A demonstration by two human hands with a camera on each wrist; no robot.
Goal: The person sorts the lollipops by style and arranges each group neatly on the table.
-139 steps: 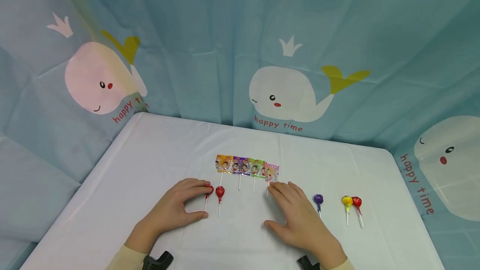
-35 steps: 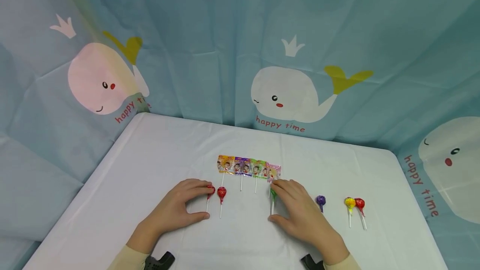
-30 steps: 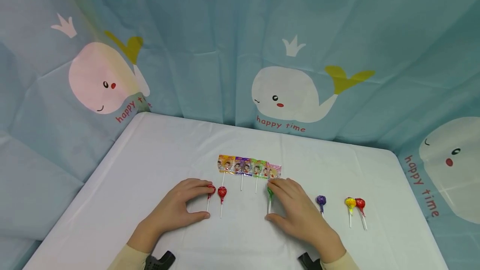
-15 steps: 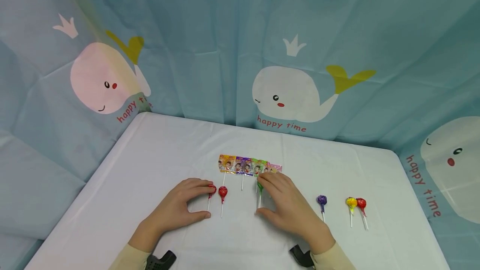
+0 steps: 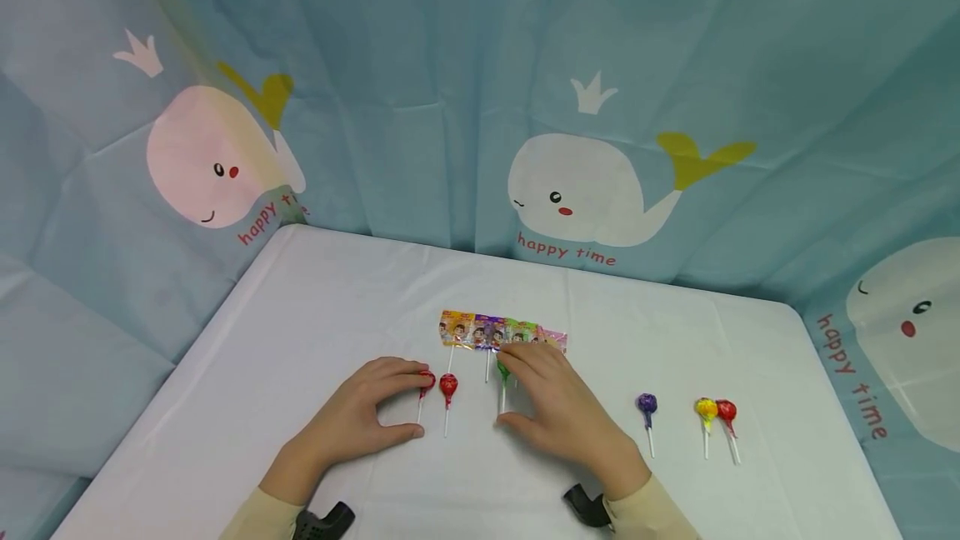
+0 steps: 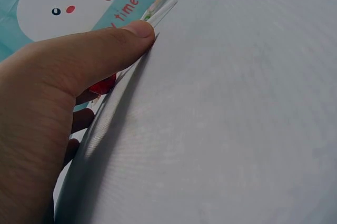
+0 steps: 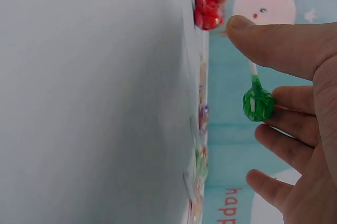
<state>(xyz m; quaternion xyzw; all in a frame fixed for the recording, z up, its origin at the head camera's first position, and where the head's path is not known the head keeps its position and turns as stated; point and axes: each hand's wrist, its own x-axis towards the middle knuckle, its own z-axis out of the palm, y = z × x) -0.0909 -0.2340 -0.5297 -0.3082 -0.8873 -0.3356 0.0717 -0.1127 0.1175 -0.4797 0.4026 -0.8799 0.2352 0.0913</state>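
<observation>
In the head view my left hand [image 5: 351, 411] holds a red lollipop [image 5: 427, 382], fingers at its candy head and thumb at the stick's end. A second red lollipop [image 5: 448, 390] lies just to its right on the table. My right hand [image 5: 561, 407] grips a green lollipop [image 5: 503, 372] by head and stick. In the right wrist view that green lollipop [image 7: 258, 103] appears raised off the white surface. My left fingers partly cover the red candy [image 6: 103, 84] in the left wrist view.
Behind the hands lies a row of flat wrapped lollipops, orange [image 5: 457, 328], purple [image 5: 489, 330], green and pink [image 5: 556, 340], partly covered by my right hand. Farther right on the white table [image 5: 360, 282] are purple [image 5: 647, 404], yellow [image 5: 706, 409] and red [image 5: 726, 412] lollipops. A whale-print curtain surrounds the table.
My right hand has moved left with the green lollipop, towards the red ones, uncovering the purple lollipop's stick. My left hand has stayed in place on its red lollipop.
</observation>
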